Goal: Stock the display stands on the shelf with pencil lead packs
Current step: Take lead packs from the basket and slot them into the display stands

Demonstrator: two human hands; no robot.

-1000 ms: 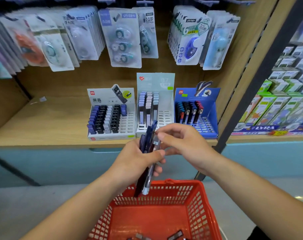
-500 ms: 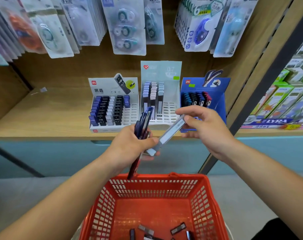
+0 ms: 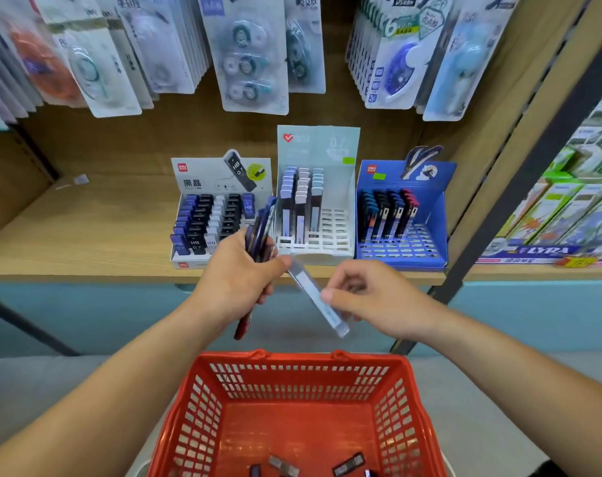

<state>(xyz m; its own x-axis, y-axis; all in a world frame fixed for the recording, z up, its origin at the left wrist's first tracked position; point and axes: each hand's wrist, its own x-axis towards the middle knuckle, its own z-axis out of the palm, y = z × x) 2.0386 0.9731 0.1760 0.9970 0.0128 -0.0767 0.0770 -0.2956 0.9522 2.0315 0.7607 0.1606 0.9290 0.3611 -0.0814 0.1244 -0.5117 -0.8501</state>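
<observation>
Three display stands sit on the wooden shelf (image 3: 86,235): a white stand (image 3: 220,177) on the left with dark HB packs, a pale middle stand (image 3: 337,232) half filled, and a blue stand (image 3: 430,218) on the right. My left hand (image 3: 234,280) grips a bundle of dark blue and red lead packs (image 3: 260,228) in front of the middle stand. My right hand (image 3: 371,297) pinches one clear, pale lead pack (image 3: 313,290), held slanted between the hands below the shelf edge.
A red plastic basket (image 3: 292,383) stands below my hands with a few loose packs (image 3: 347,464) on its bottom. Carded correction tapes (image 3: 251,53) hang above the stands. Green boxed goods (image 3: 568,208) fill the shelf on the right, behind a dark post (image 3: 519,180).
My right hand drew the clear pack out of the bundle, then lowered it and turned it so it slants down to the right. The left hand stays put with its bundle.
</observation>
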